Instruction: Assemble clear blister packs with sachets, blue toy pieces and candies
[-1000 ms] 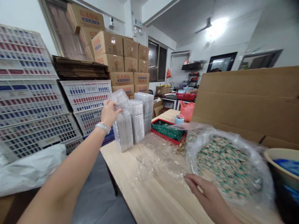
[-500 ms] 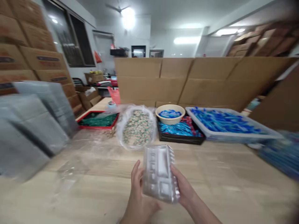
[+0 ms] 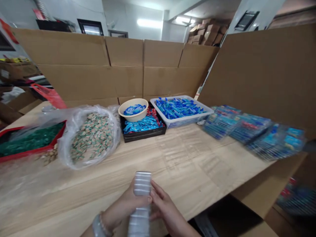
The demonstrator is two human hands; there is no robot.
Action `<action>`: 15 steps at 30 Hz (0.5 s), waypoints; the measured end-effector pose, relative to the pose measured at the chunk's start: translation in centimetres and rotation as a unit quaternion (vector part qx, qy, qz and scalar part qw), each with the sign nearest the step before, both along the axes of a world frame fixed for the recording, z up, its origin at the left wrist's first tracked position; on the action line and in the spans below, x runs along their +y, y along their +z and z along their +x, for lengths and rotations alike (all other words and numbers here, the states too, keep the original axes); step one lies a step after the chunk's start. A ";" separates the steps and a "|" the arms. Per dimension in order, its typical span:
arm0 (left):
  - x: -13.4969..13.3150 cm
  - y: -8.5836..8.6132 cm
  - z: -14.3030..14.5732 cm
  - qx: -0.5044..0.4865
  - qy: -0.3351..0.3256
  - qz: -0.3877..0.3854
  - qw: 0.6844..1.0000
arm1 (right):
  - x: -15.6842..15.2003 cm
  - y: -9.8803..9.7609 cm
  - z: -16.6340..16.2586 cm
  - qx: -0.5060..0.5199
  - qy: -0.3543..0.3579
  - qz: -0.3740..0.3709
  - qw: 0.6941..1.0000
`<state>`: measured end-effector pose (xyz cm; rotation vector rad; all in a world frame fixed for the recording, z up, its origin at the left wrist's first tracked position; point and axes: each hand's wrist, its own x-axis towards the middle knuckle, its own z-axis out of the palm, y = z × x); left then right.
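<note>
A stack of clear plastic blister trays (image 3: 142, 183) is upright above the near part of the table, its narrow ridged side facing me. My left hand (image 3: 123, 205) grips it from the left, the thumb lying across the ridged side. From the right, my right hand (image 3: 166, 204) holds the stack too, fingers closed against it and its thumb close to the left thumb. The stack hides some fingertips of both hands. Beyond the hands, a clear plastic bag (image 3: 64, 148) lies open around many small green-and-beige packets (image 3: 91, 136).
A black tray (image 3: 145, 134) holds blue and red sachets, with a cream bowl (image 3: 133, 118) on it. Blue pieces fill a white basket (image 3: 172, 123). Packed clear trays (image 3: 249, 126) line the right edge. A red tray (image 3: 24, 152) sits left; cardboard panels (image 3: 125, 77) stand behind.
My view has swung right. The tray stack has turned from its broad face to its narrow side. My left hand, open beside it before, has closed on it.
</note>
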<state>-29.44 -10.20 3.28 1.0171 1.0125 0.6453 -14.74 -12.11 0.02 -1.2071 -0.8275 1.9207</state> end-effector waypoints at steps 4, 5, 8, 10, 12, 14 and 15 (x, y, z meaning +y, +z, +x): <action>0.7 0.0 0.5 0.031 -0.011 -0.001 0.999 | 0.4 -0.8 0.8 -0.002 -0.009 0.015 1.000; 0.8 -0.2 0.7 0.041 -0.011 0.004 0.999 | 0.5 -1.0 1.0 -0.031 -0.025 0.036 0.999; 0.8 -0.5 1.6 0.074 0.006 0.035 0.997 | 1.0 -1.2 1.5 -0.105 -0.048 0.109 0.987; 0.6 -0.6 2.4 0.085 0.018 0.059 0.994 | 1.4 -0.9 1.9 -0.098 -0.002 0.095 0.991; 0.3 -0.5 3.4 0.097 0.025 0.079 0.992 | 1.6 -0.2 2.2 -0.074 0.054 0.056 0.994; 0.1 0.0 4.1 0.123 0.039 0.094 0.987 | 1.4 0.5 2.6 -0.058 0.065 0.045 0.995; 0.0 0.3 4.2 0.139 0.048 0.095 0.984 | 1.2 0.7 3.0 -0.054 0.055 0.046 0.996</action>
